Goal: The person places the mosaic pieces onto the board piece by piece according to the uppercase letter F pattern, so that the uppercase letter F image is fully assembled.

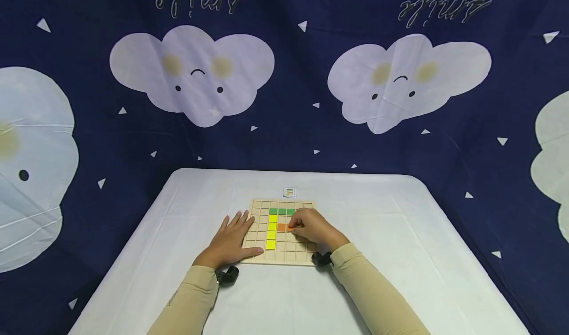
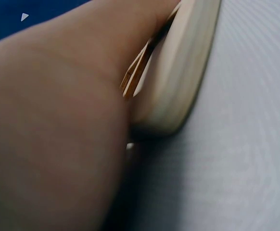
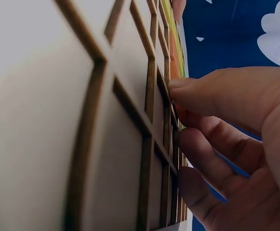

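Observation:
A wooden grid board [image 1: 284, 257] lies on the table with coloured square tiles in its cells. Green tiles [image 1: 282, 211] form a row near the top; several yellow tiles [image 1: 271, 235] run down in a column below its left end. An orange tile [image 1: 282, 228] sits right of that column. My right hand [image 1: 313, 226] pinches another orange tile [image 3: 180, 113] between thumb and fingertips, low over the cell beside it. Spread across the board's left edge, my left hand [image 1: 231, 238] rests with straight fingers, its thumb along the lower left cells.
A small printed card [image 1: 290, 192] with a coloured grid pattern lies behind the board. The white table [image 1: 378, 216] extends around it, up to a dark blue cloth [image 1: 293, 78] with clouds. Black wrist cameras [image 1: 227, 275] sit at both cuffs.

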Tool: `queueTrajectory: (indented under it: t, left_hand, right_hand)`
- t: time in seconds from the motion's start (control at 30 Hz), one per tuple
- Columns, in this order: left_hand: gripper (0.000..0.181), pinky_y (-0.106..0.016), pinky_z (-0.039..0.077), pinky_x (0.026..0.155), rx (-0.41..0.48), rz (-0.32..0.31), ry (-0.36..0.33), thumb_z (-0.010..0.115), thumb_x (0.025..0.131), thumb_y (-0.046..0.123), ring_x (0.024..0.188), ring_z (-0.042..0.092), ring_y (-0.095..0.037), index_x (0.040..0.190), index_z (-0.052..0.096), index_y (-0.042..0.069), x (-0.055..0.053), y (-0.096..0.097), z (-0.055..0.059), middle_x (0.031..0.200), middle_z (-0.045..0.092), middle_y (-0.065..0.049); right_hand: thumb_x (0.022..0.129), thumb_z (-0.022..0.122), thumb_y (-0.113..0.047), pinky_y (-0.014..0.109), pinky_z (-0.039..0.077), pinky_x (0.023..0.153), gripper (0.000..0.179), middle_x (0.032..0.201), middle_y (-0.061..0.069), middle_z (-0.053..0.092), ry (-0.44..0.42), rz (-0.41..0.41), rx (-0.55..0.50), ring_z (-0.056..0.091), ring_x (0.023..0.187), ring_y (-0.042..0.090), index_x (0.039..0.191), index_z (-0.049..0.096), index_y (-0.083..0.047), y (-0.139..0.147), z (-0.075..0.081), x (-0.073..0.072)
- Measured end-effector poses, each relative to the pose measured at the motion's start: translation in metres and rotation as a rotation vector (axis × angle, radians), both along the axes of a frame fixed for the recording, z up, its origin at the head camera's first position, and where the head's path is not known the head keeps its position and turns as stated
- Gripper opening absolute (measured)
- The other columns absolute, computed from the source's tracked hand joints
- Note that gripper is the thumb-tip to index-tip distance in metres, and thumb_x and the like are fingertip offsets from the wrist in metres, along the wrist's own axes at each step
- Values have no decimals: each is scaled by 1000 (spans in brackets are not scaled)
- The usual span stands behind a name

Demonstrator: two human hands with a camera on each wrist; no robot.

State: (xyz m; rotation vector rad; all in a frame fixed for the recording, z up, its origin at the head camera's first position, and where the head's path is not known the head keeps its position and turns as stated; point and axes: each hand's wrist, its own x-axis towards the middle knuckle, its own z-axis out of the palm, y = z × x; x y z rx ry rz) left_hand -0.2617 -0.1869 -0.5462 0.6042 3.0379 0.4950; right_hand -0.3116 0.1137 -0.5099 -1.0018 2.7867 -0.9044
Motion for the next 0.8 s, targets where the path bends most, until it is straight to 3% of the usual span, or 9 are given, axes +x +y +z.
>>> queueTrajectory:
  t: [0.3, 0.53, 0.8]
  left_hand:
    - [114, -56, 1, 125, 9, -7, 1, 57, 84, 87, 159, 10, -33, 165, 36, 9, 2, -1, 2, 172, 20, -14]
    - [113, -57, 1, 125, 6, -8, 4, 58, 85, 85, 159, 11, -35, 165, 37, 8, 3, 1, 5, 172, 22, -15]
    - [109, -59, 5, 125, 23, -20, 14, 60, 86, 82, 158, 14, -37, 164, 39, 9, 5, 1, 8, 171, 24, -17]
  right_hand:
    - [92, 82, -5, 35, 54, 83, 14, 102, -7, 69, 8, -1, -3, 60, 91, 12, 102, 78, -14, 9, 1, 4]
    - [93, 80, -3, 38, 59, 86, 10, 107, -1, 70, 27, -5, -97, 66, 96, 18, 103, 78, -7, 43, 6, 8]
    - [92, 80, -2, 43, 60, 85, 11, 109, 5, 72, 80, -152, -132, 69, 99, 27, 103, 78, -2, 100, 7, 12]
